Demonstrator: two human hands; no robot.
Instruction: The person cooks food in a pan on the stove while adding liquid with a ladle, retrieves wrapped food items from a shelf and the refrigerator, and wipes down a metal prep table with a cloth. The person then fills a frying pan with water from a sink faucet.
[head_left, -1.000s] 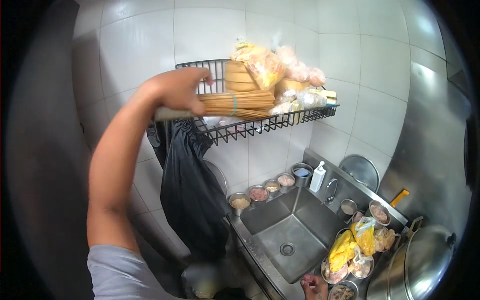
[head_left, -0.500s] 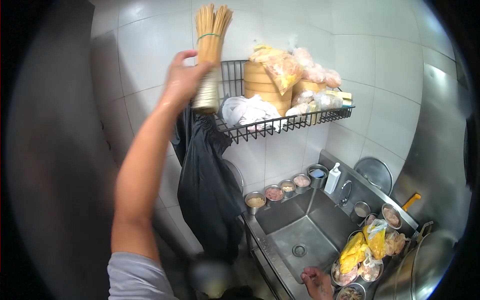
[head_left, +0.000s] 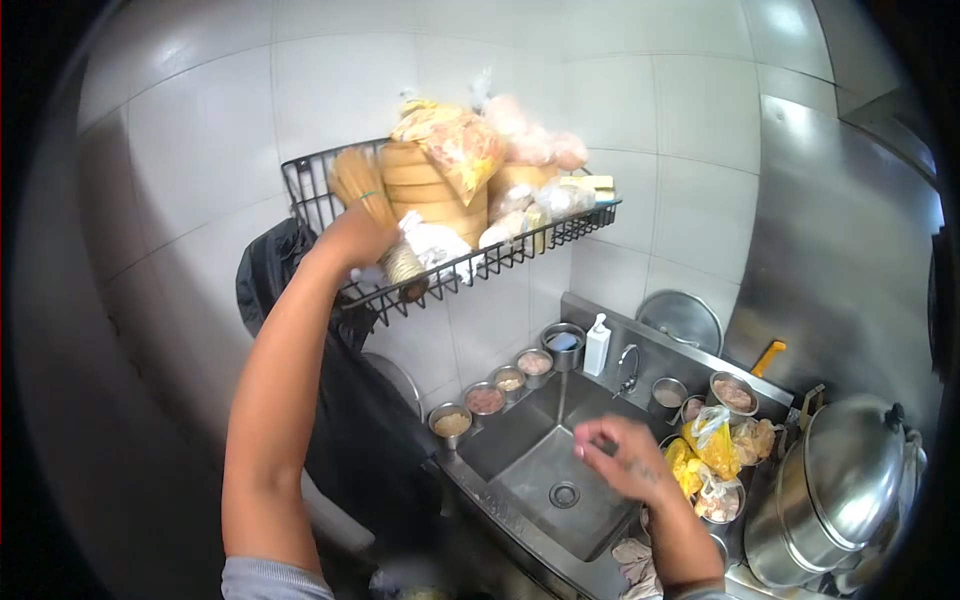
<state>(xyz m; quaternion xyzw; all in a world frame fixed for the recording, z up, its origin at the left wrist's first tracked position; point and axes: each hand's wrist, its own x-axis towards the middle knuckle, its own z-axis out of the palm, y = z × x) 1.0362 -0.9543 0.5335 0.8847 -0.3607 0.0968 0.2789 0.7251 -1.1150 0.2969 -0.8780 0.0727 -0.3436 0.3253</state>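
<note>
Sticks [head_left: 358, 178], bundled and blurred, leaned at the left end of the wire shelf [head_left: 560, 235], their handle by its front edge. The left hand [head_left: 358, 237] was wrapped around the bundle's middle, fingertips hidden. Steamers [head_left: 408, 180] crowded it rightward. Over the roomy sink [head_left: 528, 480], the right hand [head_left: 622, 452], fingers half curled, apparently empty, covered part of the right rim.

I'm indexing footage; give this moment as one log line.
left hand: gripping stick bundle at wire shelf | right hand: loosely curled over sink
</note>
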